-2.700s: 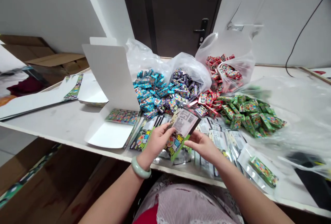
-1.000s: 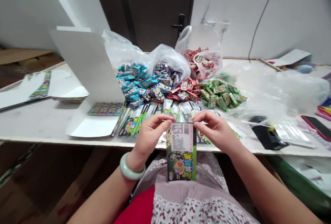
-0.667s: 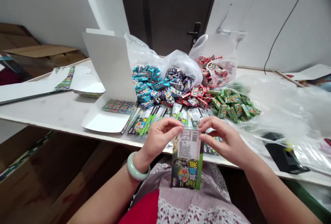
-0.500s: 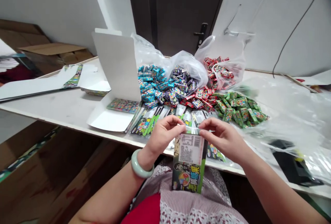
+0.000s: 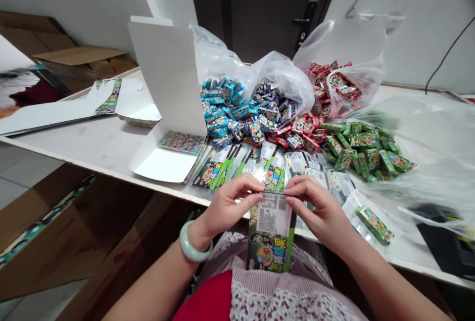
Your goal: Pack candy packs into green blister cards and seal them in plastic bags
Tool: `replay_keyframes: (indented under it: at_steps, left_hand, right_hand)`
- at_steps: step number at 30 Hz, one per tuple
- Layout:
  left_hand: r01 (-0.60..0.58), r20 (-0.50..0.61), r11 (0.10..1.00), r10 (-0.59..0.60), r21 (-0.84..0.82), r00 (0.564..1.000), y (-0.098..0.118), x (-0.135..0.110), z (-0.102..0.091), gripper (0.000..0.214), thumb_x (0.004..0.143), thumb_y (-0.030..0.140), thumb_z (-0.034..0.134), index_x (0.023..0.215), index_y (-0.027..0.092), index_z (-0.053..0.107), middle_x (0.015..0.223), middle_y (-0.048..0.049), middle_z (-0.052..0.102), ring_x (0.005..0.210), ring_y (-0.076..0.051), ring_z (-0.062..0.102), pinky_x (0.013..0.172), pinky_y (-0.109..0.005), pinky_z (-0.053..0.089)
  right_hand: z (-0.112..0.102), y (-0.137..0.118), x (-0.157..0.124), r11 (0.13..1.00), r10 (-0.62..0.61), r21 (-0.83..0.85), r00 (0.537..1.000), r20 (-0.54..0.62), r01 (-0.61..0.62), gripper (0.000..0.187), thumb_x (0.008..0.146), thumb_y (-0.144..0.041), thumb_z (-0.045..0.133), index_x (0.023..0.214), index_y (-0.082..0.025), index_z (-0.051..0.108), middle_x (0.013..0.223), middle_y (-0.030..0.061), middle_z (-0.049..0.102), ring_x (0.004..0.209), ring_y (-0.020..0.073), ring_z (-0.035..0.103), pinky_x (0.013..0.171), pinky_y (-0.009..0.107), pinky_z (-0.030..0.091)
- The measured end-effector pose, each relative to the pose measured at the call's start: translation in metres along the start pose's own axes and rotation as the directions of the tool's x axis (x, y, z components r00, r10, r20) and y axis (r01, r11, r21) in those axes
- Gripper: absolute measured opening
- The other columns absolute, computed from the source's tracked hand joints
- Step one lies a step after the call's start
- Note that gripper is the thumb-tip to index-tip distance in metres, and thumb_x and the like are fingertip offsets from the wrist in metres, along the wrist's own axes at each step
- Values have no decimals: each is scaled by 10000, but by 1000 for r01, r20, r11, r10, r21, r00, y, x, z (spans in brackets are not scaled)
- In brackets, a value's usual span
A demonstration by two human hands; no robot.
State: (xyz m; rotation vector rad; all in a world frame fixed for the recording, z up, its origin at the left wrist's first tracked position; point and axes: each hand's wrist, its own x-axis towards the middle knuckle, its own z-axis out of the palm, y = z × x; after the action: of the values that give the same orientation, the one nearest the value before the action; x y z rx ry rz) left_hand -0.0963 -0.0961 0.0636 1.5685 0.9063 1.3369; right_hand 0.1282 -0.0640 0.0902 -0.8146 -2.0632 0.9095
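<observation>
Standing open, wht box (image 5: 166, 73) on counter (image 5: 85, 145) | L hand (image 5: 232, 207) pinching top edge of printed pkt (image 5: 270, 229), L end | pkt btwn hands, above lap (image 5: 282, 294) | R hand (image 5: 321, 209) pinching same edge, R end | grn packs (image 5: 365, 153) piled on counter

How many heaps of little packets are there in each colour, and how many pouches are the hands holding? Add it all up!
Blue heap: 1
Purple heap: 1
Red heap: 1
Green heap: 1
Held pouch: 1
Total: 5

Both hands (image 5: 230, 206) pinch a printed pouch (image 5: 272, 227) by its top edge, near the table (image 5: 98, 145).
</observation>
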Motion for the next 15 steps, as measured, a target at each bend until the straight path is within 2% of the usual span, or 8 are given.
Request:
replay_keyframes:
  at_steps: [2,5,10,15]
  left_hand:
    - [3,-27,1000,-3,-7,1000,-1,-1,1,129,879,142,621,977,224,637,950,-32,619,935,-145,610,806,-267,504]
    - [6,8,1000,-6,12,1000,4,1,2,130,876,132,624,976,214,633,953,-34,618,928,-140,612,808,-256,508]
    - [105,44,994,-105,-2,993,8,7,6,228,878,148,625,1093,223,606,1000,-46,632,935,-139,631,813,-240,522]
    - [11,92,995,-20,102,996,4,18,11,150,895,137,588,1009,218,642,950,-47,618,915,-146,605,792,-261,510]
  right_hand:
    - [5,5,-1,999,1,41,999,-47,1,103,912,-174,564,975,-249,595,993,34,584,956,150,568,748,281,480]
    - [7,7,-4,999,-20,45,996,-89,24,122,906,-160,571,981,-253,593,991,28,592,948,154,573,768,304,472]
    - [5,11,-12,998,-27,52,989,-144,35,129,905,-131,548,963,-244,569,976,25,579,916,157,576,791,335,461]
    - [7,22,-15,997,-24,67,979,-203,39,146,906,-123,529,986,-243,552,992,39,563,946,171,565,809,349,472]
